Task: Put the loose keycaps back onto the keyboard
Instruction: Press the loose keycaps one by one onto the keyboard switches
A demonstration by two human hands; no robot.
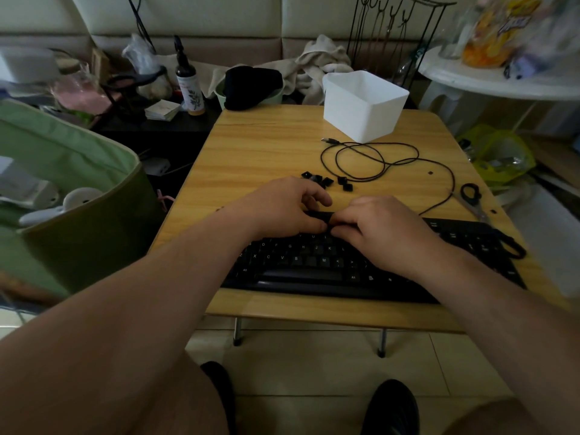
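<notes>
Both hands, left hand (288, 208) & right hand (376, 229), curl together over the black plastic keyboard (314, 262) top rows, maybe pinching one cap; small black loose keycaps (326, 181) lie just beyond, nearer the left.

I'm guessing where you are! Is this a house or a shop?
Most likely a house, perhaps a living room: a cushioned sofa back, a small folding table on a tiled floor, and crumpled laundry behind it.
</notes>
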